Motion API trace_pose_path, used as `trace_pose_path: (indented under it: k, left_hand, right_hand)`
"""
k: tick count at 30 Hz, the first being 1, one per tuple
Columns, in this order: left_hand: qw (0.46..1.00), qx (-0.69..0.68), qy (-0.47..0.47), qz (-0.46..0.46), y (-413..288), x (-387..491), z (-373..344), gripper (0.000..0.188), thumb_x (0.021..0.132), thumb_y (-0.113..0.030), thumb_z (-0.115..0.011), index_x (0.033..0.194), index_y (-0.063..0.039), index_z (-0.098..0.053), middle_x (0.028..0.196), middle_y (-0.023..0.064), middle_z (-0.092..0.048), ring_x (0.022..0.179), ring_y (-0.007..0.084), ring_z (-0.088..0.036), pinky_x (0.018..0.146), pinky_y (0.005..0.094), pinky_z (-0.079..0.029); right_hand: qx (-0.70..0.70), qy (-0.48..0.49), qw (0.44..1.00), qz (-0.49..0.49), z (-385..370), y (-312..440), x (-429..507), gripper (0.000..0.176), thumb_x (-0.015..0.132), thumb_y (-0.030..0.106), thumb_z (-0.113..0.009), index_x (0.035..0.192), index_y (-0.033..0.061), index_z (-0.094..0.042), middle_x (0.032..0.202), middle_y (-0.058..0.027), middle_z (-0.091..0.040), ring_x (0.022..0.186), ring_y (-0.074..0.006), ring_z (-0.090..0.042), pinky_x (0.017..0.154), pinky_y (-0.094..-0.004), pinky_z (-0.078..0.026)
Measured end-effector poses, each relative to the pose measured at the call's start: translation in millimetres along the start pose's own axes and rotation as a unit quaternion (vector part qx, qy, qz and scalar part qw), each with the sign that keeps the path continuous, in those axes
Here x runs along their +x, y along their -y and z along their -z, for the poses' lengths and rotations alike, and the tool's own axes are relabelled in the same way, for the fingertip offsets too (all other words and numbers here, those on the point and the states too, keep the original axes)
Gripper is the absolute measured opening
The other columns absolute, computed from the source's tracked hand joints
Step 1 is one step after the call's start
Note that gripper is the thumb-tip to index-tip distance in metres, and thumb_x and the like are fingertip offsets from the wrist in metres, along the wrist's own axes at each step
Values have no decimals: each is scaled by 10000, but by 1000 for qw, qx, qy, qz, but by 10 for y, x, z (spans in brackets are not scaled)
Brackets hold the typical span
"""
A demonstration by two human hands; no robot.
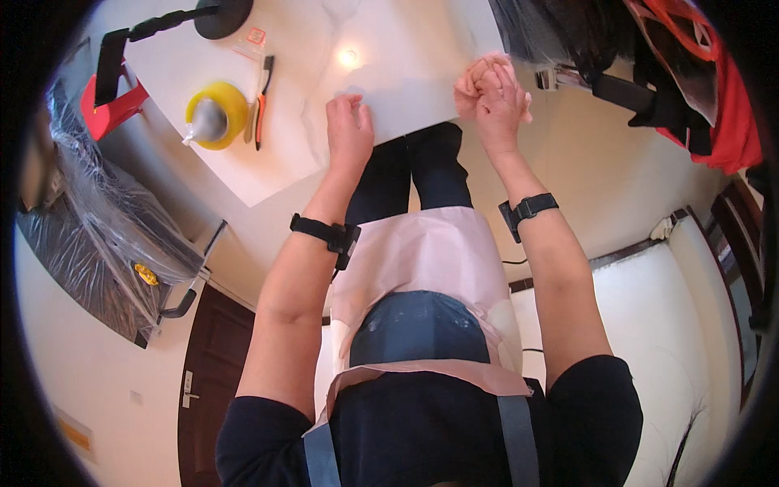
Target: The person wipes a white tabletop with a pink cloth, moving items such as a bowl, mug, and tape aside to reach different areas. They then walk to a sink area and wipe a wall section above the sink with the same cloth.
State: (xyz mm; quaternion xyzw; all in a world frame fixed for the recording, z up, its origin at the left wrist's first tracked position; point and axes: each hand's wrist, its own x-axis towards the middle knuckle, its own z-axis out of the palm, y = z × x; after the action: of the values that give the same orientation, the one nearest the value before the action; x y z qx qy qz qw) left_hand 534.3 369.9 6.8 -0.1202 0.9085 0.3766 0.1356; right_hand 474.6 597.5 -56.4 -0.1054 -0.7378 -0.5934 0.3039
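My right hand [500, 109] is closed around a crumpled pink cloth [470, 91] at the right edge of the white marbled table [401, 67]. My left hand [351, 129] is over the table's near edge with its fingers curled; nothing shows in it, though the palm side is partly hidden. Left of that hand lie a black-and-orange tool with a slim handle [260, 115] and a narrow tan-handled item [249, 125]. Beside them is a yellow roll, apparently of tape [234, 115], with a grey rounded object [209, 119] in its middle.
A round black base [222, 15] with a jointed arm stands at the table's far left, near a small clear bag [251, 45]. A red object [115, 106] is by the left edge. Plastic-covered furniture [115, 213] is at left; red and black items [730, 109] are at right.
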Motion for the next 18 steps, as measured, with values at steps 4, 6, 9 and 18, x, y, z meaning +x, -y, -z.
trace_pose_path:
  k: [4, 6, 9, 18]
  left_hand:
    - [997, 53, -34, -54, 103, 118, 121, 269, 840, -57, -600, 1090, 11, -527, 1114, 216, -516, 1101, 361, -484, 953, 419, -402]
    - [986, 117, -79, -86, 199, 208, 254, 323, 832, -72, -612, 1126, 17, -511, 1192, 233, -485, 1141, 389, -453, 988, 443, -371]
    - [973, 186, -133, -38, 332, 356, 474, 411, 827, -107, -625, 1182, 41, -476, 1298, 262, -398, 1166, 430, -425, 1026, 466, -333]
    - [930, 327, -63, 155, 491, 811, 814, 361, 864, -116, -537, 1186, 19, -444, 1198, 221, -481, 1076, 366, -539, 799, 426, -526]
  right_hand:
    - [773, 150, 615, -35, 112, -61, 323, 318, 718, 177, -694, 998, 81, -579, 1049, -117, -596, 1073, -336, -516, 855, -464, -403]
    - [822, 233, 520, 18, 331, -23, 525, 303, 709, 149, -686, 985, 85, -579, 1069, -115, -596, 1085, -329, -518, 866, -465, -408]
    - [852, 195, 480, 72, 790, -57, 584, 192, 720, 128, -658, 882, 64, -577, 1039, -107, -599, 1007, -303, -545, 800, -450, -430]
    - [824, 291, 451, 183, 464, 31, 727, 151, 812, 132, -500, 854, 14, -584, 937, -154, -571, 969, -290, -554, 791, -389, -443]
